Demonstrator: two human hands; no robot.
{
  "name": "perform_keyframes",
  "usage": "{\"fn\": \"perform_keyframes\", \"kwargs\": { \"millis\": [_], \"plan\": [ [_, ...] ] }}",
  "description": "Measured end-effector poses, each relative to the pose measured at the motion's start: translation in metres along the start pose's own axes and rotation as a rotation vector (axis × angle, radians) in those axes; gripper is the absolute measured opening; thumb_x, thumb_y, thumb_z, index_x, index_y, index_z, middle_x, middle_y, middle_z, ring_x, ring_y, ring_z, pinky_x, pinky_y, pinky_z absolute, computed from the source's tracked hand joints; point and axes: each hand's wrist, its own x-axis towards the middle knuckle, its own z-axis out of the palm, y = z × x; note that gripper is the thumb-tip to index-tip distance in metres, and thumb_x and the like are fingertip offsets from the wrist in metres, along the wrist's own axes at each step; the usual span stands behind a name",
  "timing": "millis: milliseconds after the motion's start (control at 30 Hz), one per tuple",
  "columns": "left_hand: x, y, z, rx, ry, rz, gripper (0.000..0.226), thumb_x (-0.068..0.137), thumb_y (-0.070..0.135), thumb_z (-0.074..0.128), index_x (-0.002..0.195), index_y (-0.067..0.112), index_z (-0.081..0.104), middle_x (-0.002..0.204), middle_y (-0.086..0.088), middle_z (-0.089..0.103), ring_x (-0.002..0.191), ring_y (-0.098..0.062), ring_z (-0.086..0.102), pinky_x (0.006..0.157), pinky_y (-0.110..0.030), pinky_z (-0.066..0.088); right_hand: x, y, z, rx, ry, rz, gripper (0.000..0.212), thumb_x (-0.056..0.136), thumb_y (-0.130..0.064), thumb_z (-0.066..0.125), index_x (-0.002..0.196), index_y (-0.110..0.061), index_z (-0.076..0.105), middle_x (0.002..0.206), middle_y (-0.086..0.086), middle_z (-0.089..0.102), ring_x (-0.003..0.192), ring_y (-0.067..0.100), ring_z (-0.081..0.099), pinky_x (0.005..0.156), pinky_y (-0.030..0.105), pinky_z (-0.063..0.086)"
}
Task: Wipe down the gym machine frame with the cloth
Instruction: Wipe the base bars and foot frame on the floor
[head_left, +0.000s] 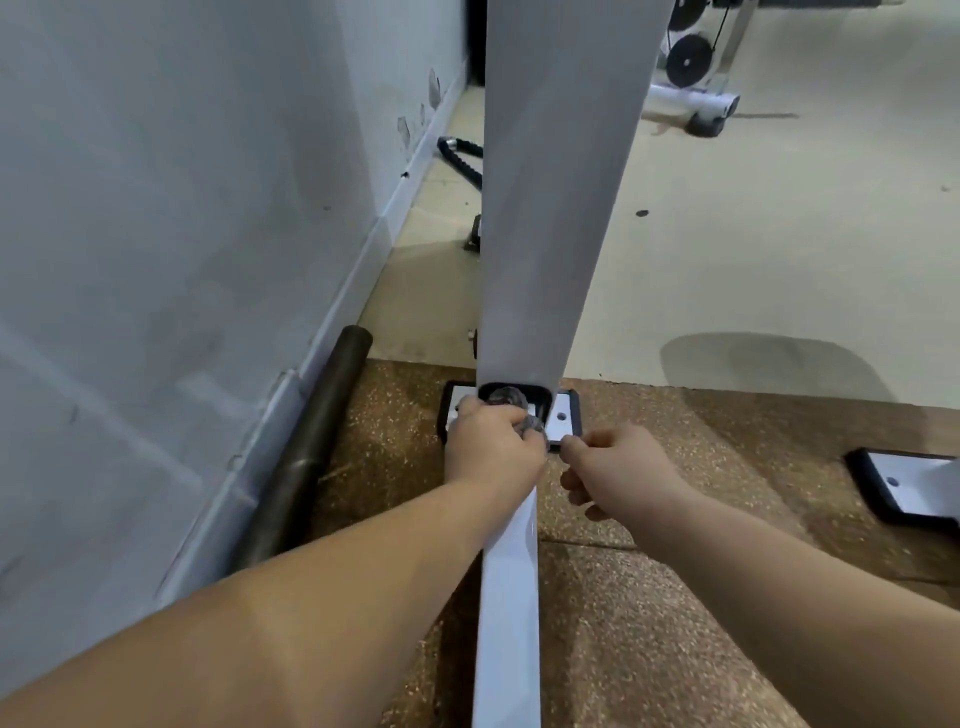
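Observation:
A white upright post of the gym machine frame (550, 197) rises from a white base plate (563, 418) with a black rim on the speckled brown mat. A white floor bar (511, 613) runs from that joint toward me. My left hand (493, 447) is closed on a crumpled grey cloth (506, 399), pressing it against the foot of the post. My right hand (618, 467) sits just right of it with fingers curled, its fingertips touching the front edge of the base plate. Whether it pinches a bit of cloth is hidden.
A pale wall (182, 234) with a skirting board runs along the left. A dark metal pipe (306, 457) lies along its foot. A second base plate (909, 488) sits at the right. Farther back stand a black hose (460, 156) and another machine with black pulleys (688, 60).

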Motion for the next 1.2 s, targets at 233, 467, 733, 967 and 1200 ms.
{"fn": "perform_keyframes", "kwargs": {
  "millis": [233, 467, 733, 967, 1200],
  "plan": [
    [-0.034, -0.026, -0.013, 0.269, -0.075, 0.553, 0.026, 0.095, 0.033, 0.058, 0.108, 0.023, 0.078, 0.111, 0.008, 0.061, 0.113, -0.017, 0.046, 0.097, -0.036, 0.049, 0.002, 0.006, 0.007, 0.016, 0.089, 0.021, 0.028, 0.1, -0.022, 0.058, 0.085, -0.003, 0.073, 0.081, 0.022, 0.073, 0.063, 0.024, 0.06, 0.061, 0.037, 0.047],
    [-0.008, -0.02, -0.014, 0.185, -0.128, 0.456, 0.02, 0.099, 0.02, 0.057, 0.112, 0.018, 0.072, 0.122, 0.005, 0.057, 0.12, -0.02, 0.045, 0.102, -0.036, 0.044, -0.023, -0.022, -0.001, 0.065, 0.196, 0.054, 0.021, 0.099, -0.014, 0.055, 0.09, -0.005, 0.071, 0.074, 0.02, 0.07, 0.064, 0.024, 0.057, 0.061, 0.037, 0.044],
    [-0.058, 0.015, -0.044, -0.282, -0.37, 0.189, 0.008, 0.09, 0.024, 0.065, 0.086, 0.03, 0.066, 0.091, 0.009, 0.072, 0.091, -0.014, 0.068, 0.087, -0.037, 0.059, -0.042, -0.081, -0.015, -0.013, 0.2, -0.002, 0.024, 0.095, -0.017, 0.058, 0.085, 0.001, 0.07, 0.066, 0.012, 0.067, 0.064, 0.024, 0.058, 0.062, 0.036, 0.047],
    [-0.047, 0.041, -0.12, -0.845, -0.077, -0.087, 0.016, 0.091, 0.015, 0.073, 0.092, 0.031, 0.077, 0.096, 0.004, 0.077, 0.094, -0.018, 0.073, 0.088, -0.042, 0.062, -0.084, -0.132, -0.037, 0.003, 0.216, -0.093, 0.02, 0.101, -0.019, 0.056, 0.09, -0.011, 0.071, 0.083, 0.013, 0.075, 0.064, 0.017, 0.066, 0.063, 0.034, 0.053],
    [-0.061, 0.112, -0.176, -0.931, 0.018, 0.083, 0.022, 0.093, 0.013, 0.071, 0.102, 0.033, 0.065, 0.104, 0.006, 0.071, 0.081, -0.007, 0.071, 0.066, -0.021, 0.053, -0.132, -0.196, -0.077, 0.124, 0.304, -0.239, 0.016, 0.104, -0.023, 0.058, 0.101, -0.018, 0.073, 0.088, 0.009, 0.077, 0.073, 0.018, 0.072, 0.068, 0.033, 0.06]
  ]
}}
